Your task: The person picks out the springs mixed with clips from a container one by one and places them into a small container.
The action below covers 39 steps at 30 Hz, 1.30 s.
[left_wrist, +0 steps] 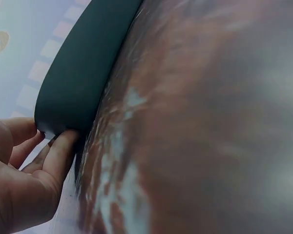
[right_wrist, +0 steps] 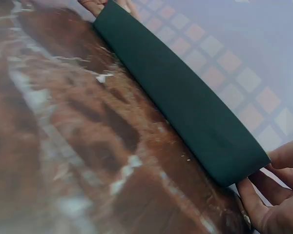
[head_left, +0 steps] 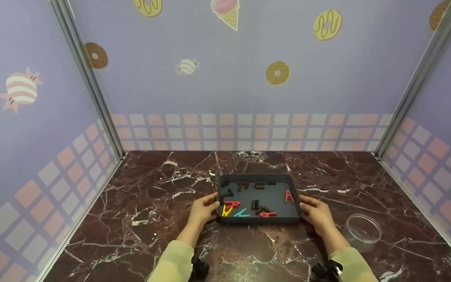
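A shallow dark grey tray [head_left: 260,220] is held at its two short sides. My left hand [head_left: 202,211] grips the left side, and my right hand [head_left: 318,213] grips the right. In the left wrist view, the fingertips of the left hand [left_wrist: 29,180] curl under the corner of the tray [left_wrist: 83,68]. The right wrist view has the right hand [right_wrist: 278,195] pinching the opposite end of the tray [right_wrist: 180,97]. Inside lie a yellow clothespin [head_left: 226,212], a blue clothespin [head_left: 242,213], red clothespins [head_left: 289,196] and several small dark cylinders [head_left: 255,204].
To the right of the right forearm stands a round clear plastic container [head_left: 363,231]. The dark red marble-patterned tabletop [head_left: 151,196] is bounded by patterned panels [head_left: 245,90] at the back and both sides.
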Available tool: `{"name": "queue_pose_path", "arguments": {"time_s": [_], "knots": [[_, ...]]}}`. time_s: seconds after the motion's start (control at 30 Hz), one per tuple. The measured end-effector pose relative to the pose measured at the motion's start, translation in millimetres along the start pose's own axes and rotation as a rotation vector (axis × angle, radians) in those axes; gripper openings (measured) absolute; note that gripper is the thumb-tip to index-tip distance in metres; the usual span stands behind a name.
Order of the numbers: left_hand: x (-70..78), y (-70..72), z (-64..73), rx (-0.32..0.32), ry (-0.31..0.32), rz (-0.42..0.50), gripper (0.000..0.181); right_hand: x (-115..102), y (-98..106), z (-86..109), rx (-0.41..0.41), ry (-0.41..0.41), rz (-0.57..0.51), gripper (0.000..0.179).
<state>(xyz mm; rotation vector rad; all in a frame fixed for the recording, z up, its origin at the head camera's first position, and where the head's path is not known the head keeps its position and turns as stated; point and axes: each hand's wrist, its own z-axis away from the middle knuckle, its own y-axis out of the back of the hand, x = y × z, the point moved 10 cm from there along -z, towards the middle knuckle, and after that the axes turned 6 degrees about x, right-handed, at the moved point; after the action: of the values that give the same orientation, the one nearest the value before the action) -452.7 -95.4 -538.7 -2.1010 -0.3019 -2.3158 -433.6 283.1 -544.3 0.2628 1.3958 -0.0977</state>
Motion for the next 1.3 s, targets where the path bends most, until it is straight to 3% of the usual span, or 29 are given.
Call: {"name": "queue_pose_path", "arguments": {"time_s": [0.47, 0.67, 1.0, 1.3], "knots": [[-14.0, 7.2, 46.7, -0.046, 0.007, 0.103, 0.047, 13, 13, 42.5, -0.006, 0.014, -0.03, 0.046], [-14.3, 5.8, 61.8, -0.079, -0.014, 0.099, 0.049, 17, 21, 58.0, 0.002, 0.009, -0.022, 0.047], [-17.7, 7.9, 80.6, -0.091, -0.022, 0.108, 0.049, 22, 25, 75.9, -0.013, -0.006, -0.028, 0.048], [-14.6, 1.5, 86.7, -0.141, -0.012, 0.138, 0.05, 21, 30, 80.3, -0.022, -0.017, -0.027, 0.045]]}}
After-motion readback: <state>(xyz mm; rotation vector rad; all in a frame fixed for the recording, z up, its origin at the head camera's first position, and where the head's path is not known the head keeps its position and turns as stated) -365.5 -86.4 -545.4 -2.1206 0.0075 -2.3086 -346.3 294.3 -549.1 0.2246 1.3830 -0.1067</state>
